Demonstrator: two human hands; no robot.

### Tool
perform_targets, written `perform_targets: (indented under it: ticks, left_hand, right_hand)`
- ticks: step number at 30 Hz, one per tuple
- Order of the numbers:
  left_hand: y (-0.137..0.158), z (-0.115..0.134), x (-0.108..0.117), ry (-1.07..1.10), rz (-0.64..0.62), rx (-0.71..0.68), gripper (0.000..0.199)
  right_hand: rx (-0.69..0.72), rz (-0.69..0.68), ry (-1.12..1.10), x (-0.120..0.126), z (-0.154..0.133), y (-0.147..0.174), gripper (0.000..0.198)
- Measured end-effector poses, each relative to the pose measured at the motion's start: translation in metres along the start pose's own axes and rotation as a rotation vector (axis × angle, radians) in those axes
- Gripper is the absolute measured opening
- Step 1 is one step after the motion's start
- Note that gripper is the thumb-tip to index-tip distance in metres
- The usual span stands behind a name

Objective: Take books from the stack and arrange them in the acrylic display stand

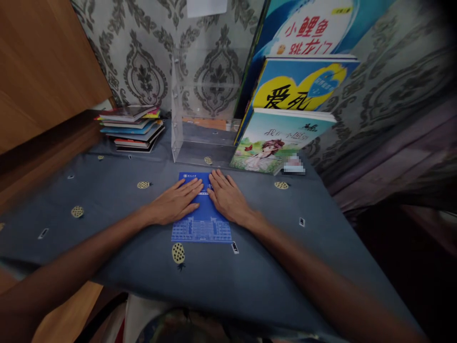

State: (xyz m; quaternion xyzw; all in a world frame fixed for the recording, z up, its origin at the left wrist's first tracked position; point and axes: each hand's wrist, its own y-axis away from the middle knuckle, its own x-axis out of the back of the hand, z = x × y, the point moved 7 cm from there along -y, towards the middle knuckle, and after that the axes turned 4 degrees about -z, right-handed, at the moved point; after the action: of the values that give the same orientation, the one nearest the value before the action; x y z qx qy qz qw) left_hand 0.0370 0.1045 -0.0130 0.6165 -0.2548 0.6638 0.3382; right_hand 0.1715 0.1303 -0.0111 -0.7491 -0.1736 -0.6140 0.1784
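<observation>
A blue booklet (203, 226) with a printed building and white lettering lies flat on the grey-blue tablecloth (143, 257). My left hand (176, 202) rests flat on its left side, fingers stretched toward the middle. On the right side of the cover lies my right hand (228, 197), palm down, its fingers extended and pointing away from me. Neither hand grasps anything. Part of the cover's lettering is hidden under the fingers. Just beyond the booklet stands a clear acrylic rack (176, 109).
Several picture books stand at the rack's right, the front one a green-covered book (271, 143). A stack of books (132, 128) lies at the back left. Behind is a patterned curtain (146, 62); a wooden panel (46, 62) is at the left. The table's right edge drops into darkness.
</observation>
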Motion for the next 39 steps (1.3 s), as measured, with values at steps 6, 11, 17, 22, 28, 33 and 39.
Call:
perform_targets:
  ticks: [6, 11, 17, 22, 28, 33, 39]
  left_hand:
    - [-0.012, -0.025, -0.001, -0.007, 0.021, 0.18, 0.069]
    - [-0.012, -0.027, -0.001, -0.006, 0.059, 0.199, 0.068]
    - [-0.009, -0.028, 0.001, 0.023, 0.115, 0.217, 0.065]
    - [-0.008, -0.032, 0.005, 0.022, 0.143, 0.307, 0.062]
    - [-0.001, -0.04, 0.018, 0.013, 0.281, 0.349, 0.058]
    - [0.0, -0.05, 0.031, -0.034, 0.317, 0.385, 0.054]
    - [-0.013, -0.07, 0.037, 0.096, 0.241, 0.441, 0.058]
  right_hand:
    - [0.003, 0.004, 0.005, 0.0, 0.002, -0.001, 0.059]
    - [0.09, 0.003, -0.002, -0.002, -0.015, 0.008, 0.06]
    - [0.216, -0.038, -0.066, -0.002, -0.045, 0.028, 0.062]
    - [0.279, -0.042, -0.094, 0.001, -0.053, 0.049, 0.059]
    - [0.291, 0.019, -0.121, 0.007, -0.052, 0.071, 0.047]
    - [0.269, 0.069, -0.18, 0.013, -0.043, 0.071, 0.038]
    - [0.24, 0.029, -0.215, 0.017, -0.041, 0.07, 0.038]
